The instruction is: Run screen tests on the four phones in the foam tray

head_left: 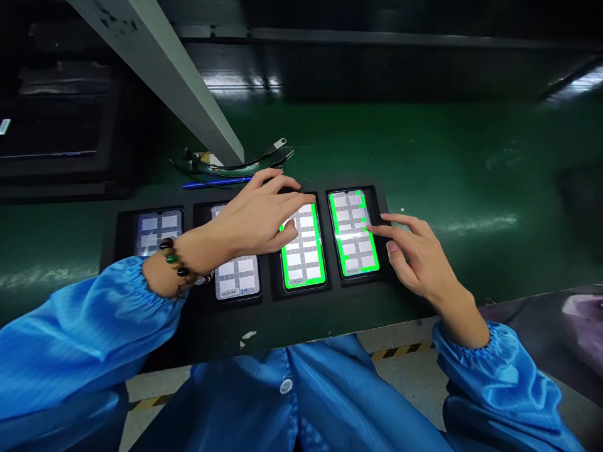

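Observation:
Several smartphones lie face up in a row on black pads, their lit screens showing a grid of pale boxes. My left hand point(257, 216) reaches over the second phone point(238, 279) to the third phone point(306, 251), its index fingertip at that screen's upper right edge. Green lines the borders of the third screen. At the right end, the fourth phone point(353, 235) has green down both sides and along the bottom. The index fingertip of my right hand point(412, 251) is at its right edge, with the fingers apart. My left forearm partly covers the leftmost phone point(160, 226).
Behind the phones, a grey post point(188, 81) stands on the green table point(461, 176). Black cables point(254, 162) and a blue pen point(214, 182) lie at its foot. Dark equipment point(56, 138) fills the far left. The table's front edge is close to my body.

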### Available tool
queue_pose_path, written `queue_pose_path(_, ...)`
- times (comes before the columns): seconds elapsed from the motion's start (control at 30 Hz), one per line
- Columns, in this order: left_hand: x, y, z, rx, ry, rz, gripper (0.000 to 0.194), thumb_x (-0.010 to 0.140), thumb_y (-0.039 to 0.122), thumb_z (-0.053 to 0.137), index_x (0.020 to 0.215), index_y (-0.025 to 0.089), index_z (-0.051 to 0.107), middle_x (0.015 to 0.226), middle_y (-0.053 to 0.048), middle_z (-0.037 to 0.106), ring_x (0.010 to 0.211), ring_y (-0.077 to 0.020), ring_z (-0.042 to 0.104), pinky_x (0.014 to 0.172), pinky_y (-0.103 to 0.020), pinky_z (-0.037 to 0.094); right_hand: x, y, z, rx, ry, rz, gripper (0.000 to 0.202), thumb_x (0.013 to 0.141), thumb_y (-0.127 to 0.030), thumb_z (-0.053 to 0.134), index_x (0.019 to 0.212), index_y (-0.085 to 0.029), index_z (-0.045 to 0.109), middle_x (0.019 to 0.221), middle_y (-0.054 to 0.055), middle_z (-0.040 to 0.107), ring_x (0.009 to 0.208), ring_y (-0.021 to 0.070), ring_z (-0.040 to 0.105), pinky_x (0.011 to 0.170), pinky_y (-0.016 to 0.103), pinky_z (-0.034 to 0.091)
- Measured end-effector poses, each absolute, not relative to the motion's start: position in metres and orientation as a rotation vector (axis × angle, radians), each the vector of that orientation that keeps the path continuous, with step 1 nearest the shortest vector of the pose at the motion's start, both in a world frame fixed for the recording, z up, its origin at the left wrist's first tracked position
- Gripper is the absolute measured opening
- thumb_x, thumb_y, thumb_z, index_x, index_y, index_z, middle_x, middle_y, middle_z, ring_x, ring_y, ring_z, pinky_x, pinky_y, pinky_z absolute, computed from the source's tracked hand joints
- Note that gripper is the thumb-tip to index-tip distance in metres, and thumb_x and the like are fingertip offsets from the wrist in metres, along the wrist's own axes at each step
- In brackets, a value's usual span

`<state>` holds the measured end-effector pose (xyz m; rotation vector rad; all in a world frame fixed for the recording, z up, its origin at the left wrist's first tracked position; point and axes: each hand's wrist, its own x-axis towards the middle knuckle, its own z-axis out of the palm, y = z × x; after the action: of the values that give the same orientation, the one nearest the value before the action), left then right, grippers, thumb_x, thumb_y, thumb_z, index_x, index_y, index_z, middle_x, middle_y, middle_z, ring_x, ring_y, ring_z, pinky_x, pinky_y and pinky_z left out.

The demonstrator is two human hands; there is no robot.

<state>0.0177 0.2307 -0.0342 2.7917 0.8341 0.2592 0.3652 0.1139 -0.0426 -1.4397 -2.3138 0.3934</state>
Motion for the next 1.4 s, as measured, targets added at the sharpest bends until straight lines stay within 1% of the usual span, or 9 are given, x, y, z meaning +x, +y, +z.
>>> queue_pose_path(0.07,0.018,0.23,-0.034,2.789,0.841,0.263,0.056,0.101,0.03,0.045,0.151,0.014,0.066,0.128,-0.015,0.081,0.142,-0.0384,0.06,0.131,-0.067,0.032,0.364,0.117,-0.042,-1.466,-2.305,0.389,0.04,0.11,-0.024,0.043,0.14,-0.025,0.07,0.131,0.012,0.079,0.146,0.0345,0.062,0.11,0.056,0.052)
queue_pose_path(0.27,0.019,0.228,-0.034,2.802,0.858,0.264,0.056,0.102,0.03,0.044,0.151,0.015,0.066,0.132,-0.015,0.08,0.14,-0.0373,0.062,0.13,-0.066,0.034,0.353,0.158,-0.047,-1.553,-2.241,0.387,0.044,0.11,-0.028,0.042,0.147,-0.023,0.065,0.146,0.014,0.074,0.151,0.0374,0.056,0.114,0.062,0.049)
queue_pose_path(0.4,0.019,0.227,-0.035,2.791,0.853,0.27,0.056,0.1,0.027,0.047,0.15,0.013,0.067,0.132,-0.016,0.08,0.14,-0.0388,0.062,0.129,-0.068,0.034,0.348,0.173,-0.049,-1.546,-2.233,0.378,0.044,0.108,-0.027,0.042,0.145,-0.025,0.066,0.145,0.012,0.074,0.151,0.0379,0.056,0.116,0.064,0.048)
queue_pose_path(0.57,0.013,0.224,-0.033,2.855,0.872,0.255,0.054,0.1,0.026,0.044,0.147,0.013,0.068,0.125,-0.016,0.081,0.138,-0.0377,0.064,0.128,-0.066,0.038,0.339,0.174,-0.049,-1.489,-2.263,0.361,0.042,0.108,-0.027,0.042,0.141,-0.022,0.067,0.143,0.014,0.075,0.15,0.0369,0.057,0.116,0.061,0.048)
queue_pose_path(0.7,0.001,0.218,-0.03,2.864,0.916,0.238,0.053,0.101,0.024,0.045,0.146,0.013,0.069,0.124,-0.015,0.082,0.137,-0.038,0.064,0.128,-0.066,0.037,0.322,0.176,-0.052,-1.409,-2.308,0.383,0.043,0.109,-0.027,0.042,0.144,-0.021,0.066,0.144,0.014,0.075,0.151,0.0369,0.056,0.118,0.06,0.046)
queue_pose_path(0.9,-0.018,0.208,-0.027,2.838,1.04,0.244,0.053,0.098,0.022,0.048,0.147,0.018,0.07,0.122,-0.013,0.084,0.138,-0.0379,0.065,0.128,-0.067,0.038,0.302,0.18,-0.054,-1.315,-2.38,0.386,0.045,0.108,-0.026,0.042,0.146,-0.019,0.065,0.14,0.015,0.077,0.151,0.0369,0.056,0.119,0.06,0.046)
queue_pose_path(1.17,-0.024,0.205,-0.026,2.875,1.081,0.264,0.049,0.099,0.023,0.048,0.141,0.015,0.073,0.115,-0.014,0.084,0.134,-0.0375,0.067,0.128,-0.065,0.038,0.326,0.177,-0.054,-1.391,-2.32,0.353,0.043,0.109,-0.028,0.041,0.142,-0.019,0.068,0.143,0.016,0.075,0.149,0.0363,0.058,0.116,0.058,0.047)
queue_pose_path(1.3,-0.016,0.21,-0.028,2.848,1.061,0.263,0.048,0.099,0.024,0.048,0.138,0.019,0.075,0.115,-0.013,0.084,0.133,-0.0366,0.066,0.127,-0.065,0.038,0.336,0.176,-0.053,-1.448,-2.268,0.366,0.042,0.109,-0.029,0.041,0.141,-0.023,0.068,0.141,0.013,0.076,0.149,0.0366,0.058,0.114,0.06,0.047)
queue_pose_path(1.4,-0.008,0.214,-0.029,2.822,1.015,0.289,0.048,0.099,0.024,0.048,0.139,0.019,0.074,0.117,-0.013,0.083,0.134,-0.0367,0.065,0.128,-0.067,0.037,0.332,0.175,-0.054,-1.413,-2.279,0.396,0.042,0.11,-0.031,0.041,0.142,-0.023,0.068,0.142,0.014,0.075,0.15,0.0362,0.057,0.115,0.059,0.048)
